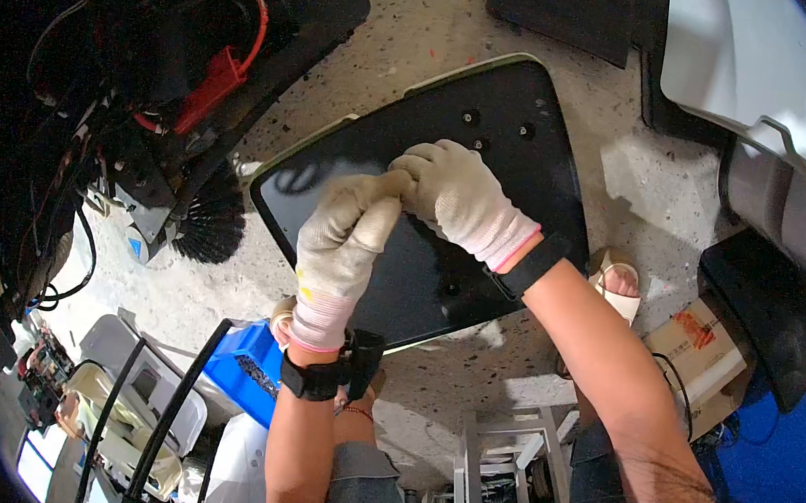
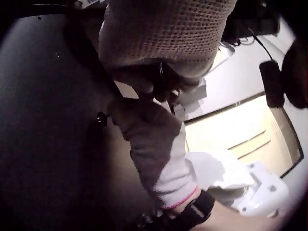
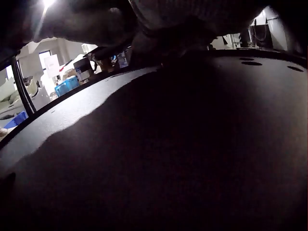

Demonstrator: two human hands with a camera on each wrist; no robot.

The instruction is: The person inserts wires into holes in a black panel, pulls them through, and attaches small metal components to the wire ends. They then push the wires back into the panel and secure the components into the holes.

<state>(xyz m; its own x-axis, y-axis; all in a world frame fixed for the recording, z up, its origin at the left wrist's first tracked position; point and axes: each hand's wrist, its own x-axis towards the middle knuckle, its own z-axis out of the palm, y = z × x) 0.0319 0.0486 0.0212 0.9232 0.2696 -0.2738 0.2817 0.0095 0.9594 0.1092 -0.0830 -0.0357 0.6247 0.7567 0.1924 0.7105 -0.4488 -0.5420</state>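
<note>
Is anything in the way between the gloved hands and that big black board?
Nothing visible: the left hand and right hand meet over the black board. Whether they hide something small, I can't tell.

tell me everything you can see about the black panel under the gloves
The black panel is broad, with rounded corners and a smooth, slightly shiny face, perhaps plastic. A pale edge shows along its far side, and small round holes or fittings dot it. It lies roughly flat; what supports it is hidden. The gloved left hand and right hand are over it; contact is unclear.
</note>
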